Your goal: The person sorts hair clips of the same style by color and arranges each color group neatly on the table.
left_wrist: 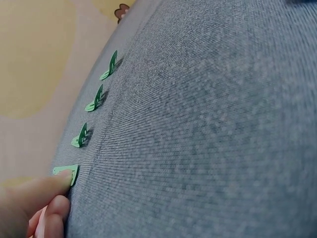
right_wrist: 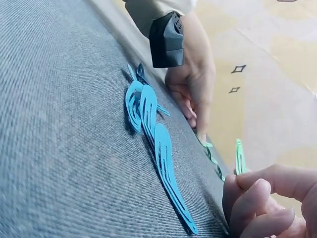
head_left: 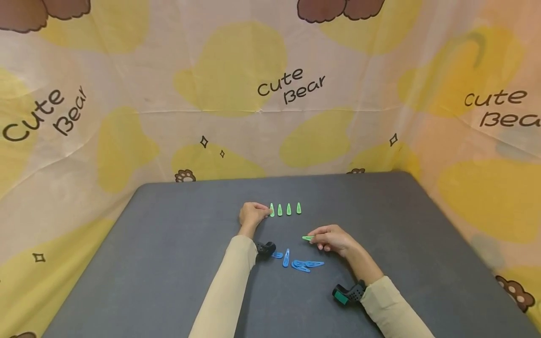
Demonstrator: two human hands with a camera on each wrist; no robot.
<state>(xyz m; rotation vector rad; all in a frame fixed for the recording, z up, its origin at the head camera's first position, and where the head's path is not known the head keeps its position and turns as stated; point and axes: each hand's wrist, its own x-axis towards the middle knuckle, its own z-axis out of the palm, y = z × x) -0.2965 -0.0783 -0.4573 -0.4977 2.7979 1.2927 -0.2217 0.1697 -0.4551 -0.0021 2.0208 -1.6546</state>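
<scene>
Green snap hair clips [head_left: 289,209] stand in a row toward the far side of the table. At the row's left end my left hand [head_left: 252,214] pinches the last green clip [left_wrist: 72,170], its thumb over part of it. My right hand [head_left: 334,239] holds another green hair clip [right_wrist: 240,156] between thumb and finger, above the table and nearer to me than the row. Blue snap hair clips [head_left: 286,258] lie between the two arms, some overlapping in a small pile [right_wrist: 163,144]. The left wrist's band partly covers one blue clip in the head view.
The grey cloth-covered table [head_left: 177,281] has its far edge a little beyond the row. A patterned curtain [head_left: 236,75] hangs behind it and along both sides. Each wrist wears a black camera band [head_left: 350,292].
</scene>
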